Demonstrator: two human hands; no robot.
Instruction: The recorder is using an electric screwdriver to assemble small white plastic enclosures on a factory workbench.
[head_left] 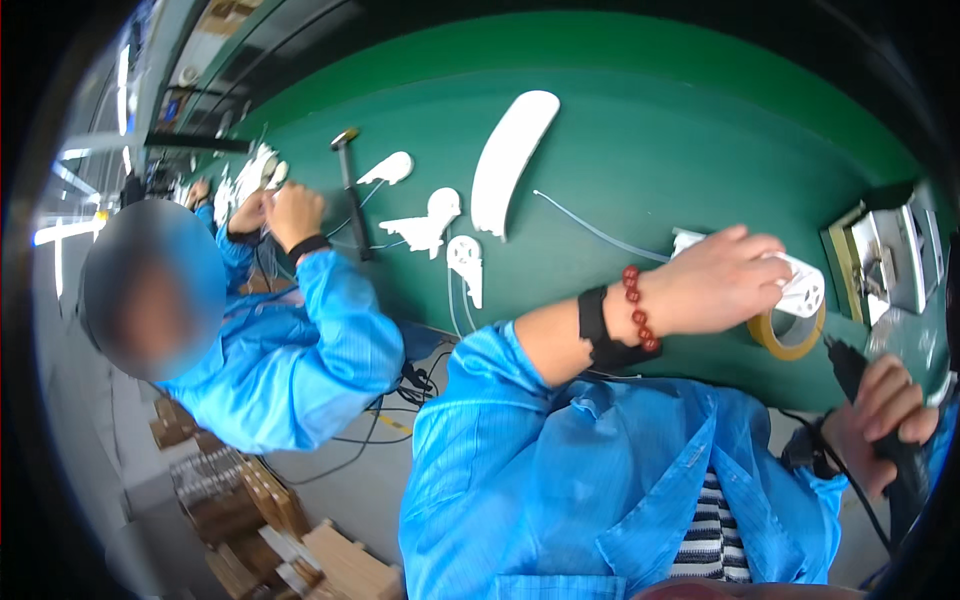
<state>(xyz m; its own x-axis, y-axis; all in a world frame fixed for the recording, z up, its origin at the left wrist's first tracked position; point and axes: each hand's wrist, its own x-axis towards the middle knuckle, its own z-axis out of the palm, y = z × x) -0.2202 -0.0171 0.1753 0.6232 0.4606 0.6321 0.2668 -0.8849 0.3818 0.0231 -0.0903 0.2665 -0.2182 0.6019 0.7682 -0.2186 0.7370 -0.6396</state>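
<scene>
My left hand (715, 283) reaches across the green bench with its fingers closed on a white plastic part (803, 291) that has a round, spoked end. A thin pale tube (595, 231) runs over the bench toward that part. Below the part's round end stands a roll of yellow tape (768, 338), close against it. At the right, my right hand (885, 415) grips a black corded electric screwdriver (850, 368), its narrow tip pointing up and left toward the tape roll. What lies under my left palm is hidden.
A long curved white panel (510, 165), several smaller white parts (465, 256) and a hammer (350, 190) lie across the bench. Metal boxes (890, 255) stand at the right edge. A co-worker (290, 350) works on the left; cardboard boxes (240, 500) and cables lie on the floor.
</scene>
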